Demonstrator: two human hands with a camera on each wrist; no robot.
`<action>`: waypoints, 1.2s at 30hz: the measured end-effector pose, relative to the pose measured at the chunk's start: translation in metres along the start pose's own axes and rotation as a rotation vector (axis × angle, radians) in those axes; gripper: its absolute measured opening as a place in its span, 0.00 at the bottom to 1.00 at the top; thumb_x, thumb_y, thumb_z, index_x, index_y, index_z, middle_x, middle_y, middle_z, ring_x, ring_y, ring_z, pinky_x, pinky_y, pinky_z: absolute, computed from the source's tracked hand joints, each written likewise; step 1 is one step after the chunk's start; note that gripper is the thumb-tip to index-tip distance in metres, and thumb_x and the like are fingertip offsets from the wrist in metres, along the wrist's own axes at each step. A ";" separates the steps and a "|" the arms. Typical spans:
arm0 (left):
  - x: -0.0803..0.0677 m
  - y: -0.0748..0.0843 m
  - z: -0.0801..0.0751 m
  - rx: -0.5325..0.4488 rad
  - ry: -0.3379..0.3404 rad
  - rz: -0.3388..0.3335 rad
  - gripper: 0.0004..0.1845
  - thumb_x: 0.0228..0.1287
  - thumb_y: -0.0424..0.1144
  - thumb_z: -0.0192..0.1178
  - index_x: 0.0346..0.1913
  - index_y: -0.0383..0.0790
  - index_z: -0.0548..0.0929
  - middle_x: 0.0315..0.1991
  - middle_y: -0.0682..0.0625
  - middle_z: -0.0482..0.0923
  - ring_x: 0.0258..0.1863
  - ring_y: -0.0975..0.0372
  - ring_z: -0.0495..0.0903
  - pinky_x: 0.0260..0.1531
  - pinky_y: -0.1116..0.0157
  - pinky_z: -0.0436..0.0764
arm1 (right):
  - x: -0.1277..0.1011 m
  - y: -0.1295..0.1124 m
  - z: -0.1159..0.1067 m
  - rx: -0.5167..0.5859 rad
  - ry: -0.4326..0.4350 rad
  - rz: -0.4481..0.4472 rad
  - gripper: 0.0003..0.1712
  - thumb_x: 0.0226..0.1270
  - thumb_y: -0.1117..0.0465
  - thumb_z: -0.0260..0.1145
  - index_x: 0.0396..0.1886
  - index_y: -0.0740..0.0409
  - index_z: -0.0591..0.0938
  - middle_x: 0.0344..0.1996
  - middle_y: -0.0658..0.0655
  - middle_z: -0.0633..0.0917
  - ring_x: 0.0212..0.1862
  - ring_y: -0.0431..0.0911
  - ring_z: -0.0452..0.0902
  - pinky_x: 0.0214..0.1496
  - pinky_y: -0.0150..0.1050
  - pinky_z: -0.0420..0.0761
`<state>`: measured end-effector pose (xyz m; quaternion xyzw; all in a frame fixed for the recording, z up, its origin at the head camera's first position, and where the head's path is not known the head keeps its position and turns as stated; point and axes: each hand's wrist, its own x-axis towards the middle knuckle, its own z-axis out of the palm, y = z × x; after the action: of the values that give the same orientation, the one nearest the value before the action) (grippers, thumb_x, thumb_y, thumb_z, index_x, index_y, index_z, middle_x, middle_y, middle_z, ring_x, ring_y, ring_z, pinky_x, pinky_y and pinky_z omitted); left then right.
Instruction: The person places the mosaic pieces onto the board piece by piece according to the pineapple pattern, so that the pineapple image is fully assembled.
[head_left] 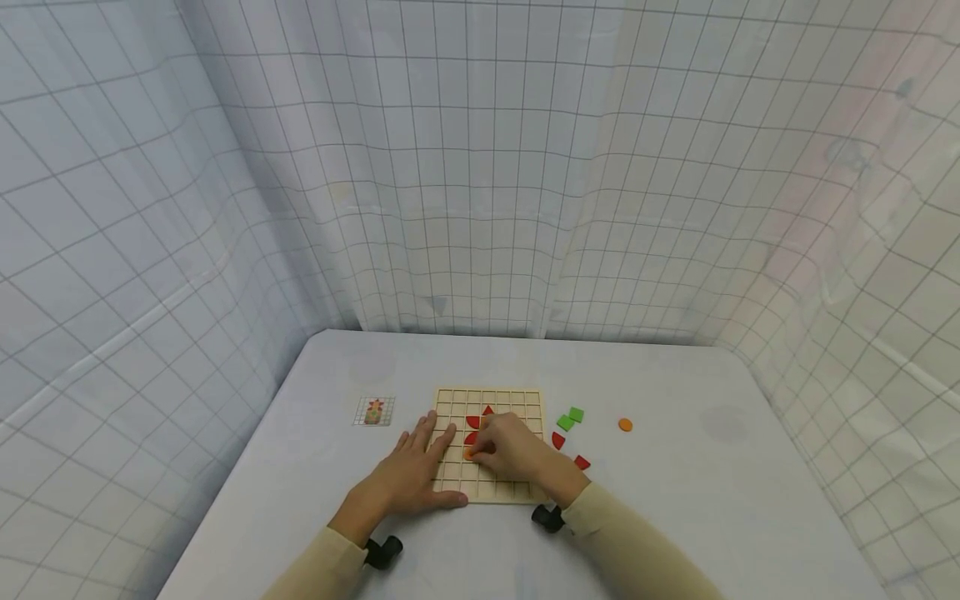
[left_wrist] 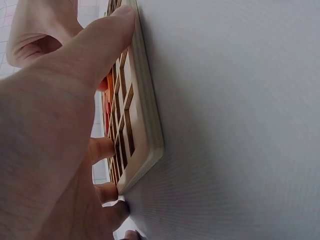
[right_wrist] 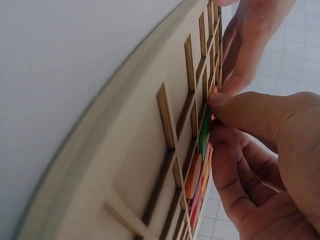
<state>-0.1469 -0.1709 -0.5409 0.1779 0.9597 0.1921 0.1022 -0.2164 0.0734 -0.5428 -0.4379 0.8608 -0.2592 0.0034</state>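
Observation:
A wooden grid board (head_left: pixel 491 492) lies on the table before me. My left hand (head_left: pixel 411 477) rests on its left side with fingers spread, the thumb along the near edge. With thumb and fingertips my right hand (head_left: pixel 517 448) pinches an orange disc (head_left: pixel 468 454) at a cell left of the board's middle. Beyond it sit red quarter-circle pieces (head_left: pixel 472 422) and a red triangle (head_left: pixel 488 409). In the right wrist view a green piece (right_wrist: pixel 204 132) and another orange disc (right_wrist: pixel 193 176) lie in cells by the right hand, which hides them in the head view.
Right of the board lie two green squares (head_left: pixel 576 414), two loose red quarter-circle pieces (head_left: pixel 558 440) and an orange disc (head_left: pixel 626 425). A small gridded card (head_left: pixel 374 411) with a coloured figure lies to the left. Gridded white curtains (head_left: pixel 480 167) surround the table.

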 end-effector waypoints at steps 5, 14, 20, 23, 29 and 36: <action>-0.001 -0.001 0.001 0.000 0.001 0.004 0.67 0.68 0.74 0.78 0.95 0.37 0.60 0.95 0.24 0.46 0.96 0.31 0.52 0.92 0.29 0.60 | 0.002 -0.002 0.003 -0.005 0.008 0.015 0.05 0.78 0.62 0.83 0.40 0.57 1.00 0.38 0.51 0.95 0.39 0.34 0.83 0.42 0.24 0.82; 0.002 -0.004 0.003 0.001 0.004 0.003 0.67 0.68 0.74 0.77 0.95 0.39 0.60 0.96 0.25 0.46 0.96 0.32 0.51 0.92 0.29 0.59 | 0.003 -0.003 0.001 0.000 0.010 0.025 0.04 0.79 0.62 0.82 0.41 0.57 1.00 0.40 0.51 0.95 0.41 0.35 0.85 0.43 0.24 0.83; 0.002 -0.003 0.003 -0.001 0.011 0.006 0.66 0.67 0.73 0.79 0.95 0.38 0.61 0.95 0.25 0.47 0.96 0.31 0.52 0.92 0.29 0.60 | -0.001 -0.003 -0.005 0.021 0.034 0.040 0.03 0.78 0.64 0.82 0.43 0.55 1.01 0.40 0.50 0.94 0.41 0.36 0.83 0.44 0.26 0.84; 0.001 -0.003 0.003 0.000 0.011 0.002 0.67 0.67 0.73 0.79 0.95 0.38 0.61 0.95 0.25 0.47 0.96 0.31 0.53 0.92 0.29 0.60 | -0.005 -0.002 -0.010 0.041 0.046 0.080 0.04 0.78 0.64 0.82 0.45 0.55 1.01 0.41 0.50 0.94 0.42 0.37 0.83 0.44 0.28 0.85; 0.001 0.000 0.003 0.002 0.003 -0.010 0.67 0.66 0.73 0.79 0.95 0.38 0.61 0.95 0.26 0.48 0.96 0.32 0.53 0.92 0.29 0.60 | -0.014 0.007 -0.020 0.048 0.083 0.118 0.04 0.78 0.66 0.81 0.46 0.58 1.00 0.43 0.53 0.93 0.42 0.40 0.86 0.42 0.29 0.86; 0.002 0.000 0.004 0.005 -0.008 -0.033 0.68 0.65 0.74 0.79 0.95 0.40 0.60 0.96 0.28 0.47 0.96 0.33 0.53 0.93 0.31 0.58 | -0.029 0.018 -0.032 0.091 0.145 0.139 0.04 0.77 0.68 0.81 0.45 0.61 0.99 0.43 0.55 0.93 0.40 0.39 0.84 0.42 0.29 0.86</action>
<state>-0.1477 -0.1690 -0.5445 0.1630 0.9626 0.1871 0.1085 -0.2197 0.1186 -0.5299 -0.3566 0.8744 -0.3283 -0.0207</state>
